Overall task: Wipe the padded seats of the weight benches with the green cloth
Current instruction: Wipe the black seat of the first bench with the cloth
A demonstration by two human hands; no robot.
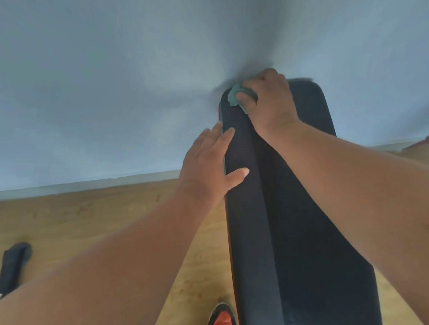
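Observation:
A long black padded bench seat (298,220) runs from the bottom of the view up towards the wall. At its far left corner my right hand (270,102) grips the bunched green cloth (235,95) and presses it on the padding. Only a small part of the cloth shows past my fingers. My left hand (208,165) lies flat with straight fingers along the seat's left edge, thumb resting on top of the padding.
A pale blue wall (129,79) stands just beyond the bench's far end. Wooden floor (87,218) lies to the left, with a black strap-like object (11,267) on it at far left. A red and black shoe (223,321) is beside the bench at the bottom.

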